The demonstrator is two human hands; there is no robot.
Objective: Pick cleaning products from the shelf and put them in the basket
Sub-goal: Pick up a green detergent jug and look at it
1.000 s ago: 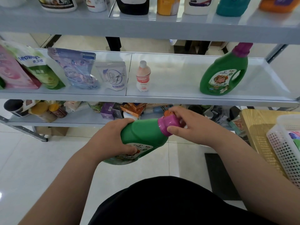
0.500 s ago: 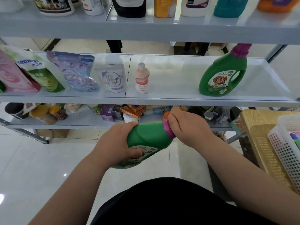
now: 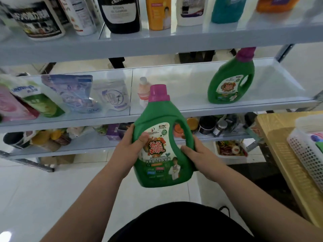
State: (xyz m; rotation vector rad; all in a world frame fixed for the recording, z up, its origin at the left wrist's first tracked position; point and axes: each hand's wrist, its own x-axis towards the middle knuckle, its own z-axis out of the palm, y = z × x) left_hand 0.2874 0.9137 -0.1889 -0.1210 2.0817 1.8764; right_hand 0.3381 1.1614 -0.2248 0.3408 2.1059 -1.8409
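I hold a green detergent bottle (image 3: 162, 137) with a pink cap upright in front of the shelf, label facing me. My left hand (image 3: 127, 151) grips its left side with the thumb on the label. My right hand (image 3: 201, 154) grips its right side below the handle. A second identical green bottle (image 3: 230, 81) stands on the middle shelf (image 3: 183, 95) at the right. The white mesh basket (image 3: 307, 154) sits on a wooden table (image 3: 279, 154) at the far right, with some items inside.
Refill pouches (image 3: 70, 93) and a small pink bottle (image 3: 144, 91) stand on the middle shelf's left half. Several bottles (image 3: 122, 13) line the top shelf. The lowest shelf (image 3: 87, 145) holds jars and boxes. White floor tiles lie below.
The bottle was lying sideways with my right hand on its cap. It now stands upright, and my right hand has shifted from the cap to the bottle's right side.
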